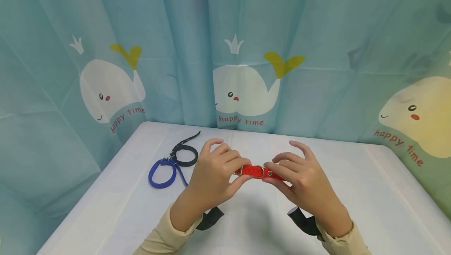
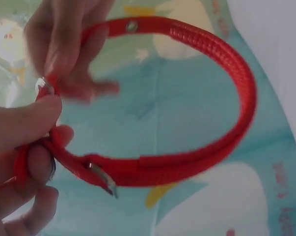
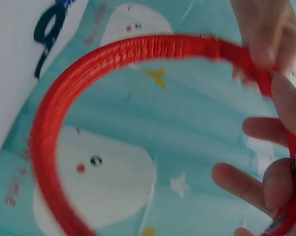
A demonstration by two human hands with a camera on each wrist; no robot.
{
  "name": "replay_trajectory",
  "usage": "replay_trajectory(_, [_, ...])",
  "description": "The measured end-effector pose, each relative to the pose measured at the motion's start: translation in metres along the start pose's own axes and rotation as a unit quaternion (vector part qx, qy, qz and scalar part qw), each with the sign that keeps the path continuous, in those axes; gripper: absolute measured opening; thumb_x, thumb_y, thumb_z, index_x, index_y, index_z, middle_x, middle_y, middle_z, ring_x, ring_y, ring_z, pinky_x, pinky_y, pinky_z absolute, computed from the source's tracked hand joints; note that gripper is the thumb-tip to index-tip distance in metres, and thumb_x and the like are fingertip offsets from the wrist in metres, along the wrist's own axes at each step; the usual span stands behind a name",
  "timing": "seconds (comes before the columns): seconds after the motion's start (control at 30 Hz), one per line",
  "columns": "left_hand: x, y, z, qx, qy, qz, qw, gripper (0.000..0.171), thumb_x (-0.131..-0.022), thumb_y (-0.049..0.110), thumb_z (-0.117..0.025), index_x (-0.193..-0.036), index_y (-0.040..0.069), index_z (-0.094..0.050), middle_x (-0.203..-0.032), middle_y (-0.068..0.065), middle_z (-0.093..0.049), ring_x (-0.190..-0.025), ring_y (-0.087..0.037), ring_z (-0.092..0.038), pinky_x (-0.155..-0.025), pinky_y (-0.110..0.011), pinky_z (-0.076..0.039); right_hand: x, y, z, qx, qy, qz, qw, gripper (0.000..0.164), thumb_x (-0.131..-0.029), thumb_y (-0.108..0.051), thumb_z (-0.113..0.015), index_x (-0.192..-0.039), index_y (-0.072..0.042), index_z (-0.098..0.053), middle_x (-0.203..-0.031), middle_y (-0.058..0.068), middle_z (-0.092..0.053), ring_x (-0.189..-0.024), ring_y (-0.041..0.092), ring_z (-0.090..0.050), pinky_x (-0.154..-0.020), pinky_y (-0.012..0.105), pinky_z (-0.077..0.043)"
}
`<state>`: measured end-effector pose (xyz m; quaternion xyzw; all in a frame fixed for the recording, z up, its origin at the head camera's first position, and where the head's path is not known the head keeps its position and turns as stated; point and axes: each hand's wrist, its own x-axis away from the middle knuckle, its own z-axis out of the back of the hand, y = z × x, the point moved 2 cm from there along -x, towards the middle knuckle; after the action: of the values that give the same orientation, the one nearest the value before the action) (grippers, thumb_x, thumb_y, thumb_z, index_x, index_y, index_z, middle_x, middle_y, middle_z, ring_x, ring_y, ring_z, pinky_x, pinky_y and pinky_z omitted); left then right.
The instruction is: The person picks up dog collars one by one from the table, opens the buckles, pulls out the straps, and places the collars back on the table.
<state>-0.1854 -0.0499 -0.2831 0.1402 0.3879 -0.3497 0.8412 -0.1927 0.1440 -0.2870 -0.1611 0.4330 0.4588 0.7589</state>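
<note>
**Both my hands pinch one red collar (image 1: 252, 171) above the counter (image 1: 363, 184)**

My left grip (image 1: 220, 171), near the centre of the head view, nips the strap with thumb below and fingers above. My right grip (image 1: 304, 176), just to the right in the frame, does likewise, so both are narrow on the band. Some outer fingers lift away, presumably because so thin a strap needs only the tips. Between the pinches sit a metal ring (image 1: 262, 172) and an eyelet (image 1: 269, 173); holding close on either side seems to keep this short stretch straight and in sight.

The rest of the collar has no support, and its stiffness probably gives the wide oval that sweeps across the left wrist view, a buckle (image 2: 103, 180) at that picture's lower left.

Left of centre in the head view, a black collar (image 1: 185, 164) and a blue collar (image 1: 162, 185) lie together on the counter, likely kept aside so they don't tangle with mine. Across the top hangs a curtain (image 1: 183, 51) printed with whales (image 1: 246, 90), apparently a plain backdrop.
</note>
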Motion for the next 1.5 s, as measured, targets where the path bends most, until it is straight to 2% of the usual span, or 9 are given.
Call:
replay_trajectory(0.27, [-0.001,-0.002,0.000,0.013,-0.004,-0.006,0.9999,0.016,-0.072,0.030,-0.080,-0.083,0.019,-0.073,-0.069,0.011,-0.065,-0.071,-0.007,-0.054,-0.092,-0.042,-0.044,0.000,-0.003,-0.002,-0.027,-0.023,-0.009,0.999,0.041,-0.097,-0.037,-0.048,-0.090,-0.005,-0.072,-0.077,0.004,-0.070,-0.075,0.018,-0.064,-0.093,0.049,-0.040])
replay_trajectory(0.5, [-0.001,-0.009,0.007,0.011,0.012,0.017,0.9997,0.017,-0.070,0.029,-0.081,-0.081,0.019,-0.073,-0.072,0.009,-0.067,-0.072,-0.009,-0.055,-0.091,-0.042,-0.044,0.002,0.004,0.004,-0.032,-0.013,-0.046,0.998,0.045,-0.097,-0.040,-0.046,-0.088,-0.005,-0.072,-0.077,0.005,-0.070,-0.076,0.019,-0.065,-0.097,0.045,-0.039])
replay_trajectory(0.77, [-0.004,-0.006,0.005,-0.007,0.001,0.014,0.9999,0.018,-0.071,0.029,-0.081,-0.081,0.019,-0.072,-0.074,0.008,-0.068,-0.072,-0.009,-0.056,-0.092,-0.042,-0.045,-0.001,0.001,-0.010,-0.044,-0.031,-0.039,0.998,0.037,-0.095,-0.037,-0.051,-0.092,-0.006,-0.071,-0.079,0.003,-0.070,-0.076,0.016,-0.065,-0.091,0.051,-0.043])
replay_trajectory(0.9, [-0.002,-0.009,-0.002,-0.020,-0.020,0.022,0.9994,0.018,-0.069,0.029,-0.082,-0.081,0.019,-0.072,-0.075,0.007,-0.068,-0.074,-0.010,-0.057,-0.092,-0.042,-0.045,0.009,0.011,-0.013,-0.041,-0.076,-0.072,0.994,0.031,-0.092,-0.036,-0.057,-0.088,-0.008,-0.070,-0.083,0.003,-0.070,-0.082,0.017,-0.066,-0.092,0.052,-0.044])
replay_trajectory(1.1, [0.008,-0.015,-0.015,-0.030,-0.046,0.027,0.9981,0.018,-0.071,0.031,-0.081,-0.082,0.019,-0.072,-0.072,0.008,-0.066,-0.072,-0.009,-0.056,-0.090,-0.040,-0.046,0.035,0.025,-0.020,-0.040,-0.133,-0.103,0.985,0.034,-0.092,-0.040,-0.056,-0.085,-0.010,-0.070,-0.086,0.001,-0.071,-0.084,0.015,-0.066,-0.089,0.051,-0.046])
replay_trajectory(1.2, [0.010,-0.022,-0.015,-0.027,-0.032,0.044,0.9981,0.018,-0.072,0.030,-0.081,-0.082,0.018,-0.073,-0.069,0.008,-0.065,-0.071,-0.009,-0.055,-0.091,-0.041,-0.045,0.047,0.036,-0.021,-0.028,-0.156,-0.118,0.980,0.014,-0.081,-0.022,-0.073,-0.085,-0.009,-0.070,-0.088,0.003,-0.072,-0.086,0.018,-0.067,-0.091,0.052,-0.045])
replay_trajectory(1.3, [0.009,-0.027,-0.012,-0.017,-0.019,0.054,0.9982,0.018,-0.071,0.029,-0.082,-0.082,0.018,-0.073,-0.068,0.008,-0.064,-0.071,-0.009,-0.055,-0.092,-0.041,-0.043,0.054,0.042,-0.019,-0.002,-0.172,-0.134,0.976,0.025,-0.066,-0.012,-0.081,-0.089,-0.009,-0.071,-0.091,0.004,-0.072,-0.091,0.021,-0.067,-0.093,0.053,-0.042])
replay_trajectory(1.4, [0.008,-0.026,-0.013,-0.004,-0.029,0.045,0.9985,0.017,-0.070,0.029,-0.082,-0.081,0.019,-0.072,-0.066,0.009,-0.062,-0.070,-0.008,-0.052,-0.092,-0.041,-0.043,0.048,0.038,-0.018,0.007,-0.147,-0.129,0.981,0.032,-0.076,-0.027,-0.077,-0.100,-0.007,-0.070,-0.097,0.006,-0.071,-0.099,0.024,-0.065,-0.096,0.053,-0.040])
replay_trajectory(1.5, [0.005,-0.022,-0.017,0.001,-0.041,0.038,0.9984,0.017,-0.071,0.029,-0.081,-0.080,0.019,-0.071,-0.066,0.009,-0.061,-0.068,-0.007,-0.051,-0.092,-0.040,-0.044,0.031,0.026,-0.018,-0.011,-0.090,-0.086,0.992,0.042,-0.086,-0.040,-0.065,-0.110,-0.006,-0.067,-0.102,0.007,-0.071,-0.102,0.026,-0.063,-0.097,0.054,-0.040])
